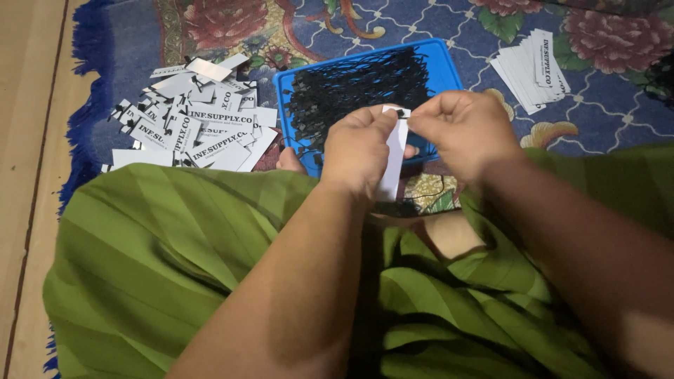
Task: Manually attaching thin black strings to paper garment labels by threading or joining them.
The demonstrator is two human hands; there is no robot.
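1. Left hand [358, 151] is closed in a pinch on a white paper tag [394, 158], which it holds upright above the lap, so the top end of the tag faces the other hand.
2. Right hand [460, 130] is closed too, fingertips pinching at the tag's top, where a small black string loop [400, 112] sits; prob. held so close for fine work.
3. Blue tray [442, 60] w/ black strings lies just behind the hands, within easy reach.
4. Loose pile of tags [196, 126] lies left of the tray on the carpet [435, 17]; a neat stack [530, 67] lies to the right, well apart.
5. Green cloth [161, 238] covers the knees. Free room is small: tray edge is near in front, the carpet's fringe edge and bare floor [28, 140] are far left.
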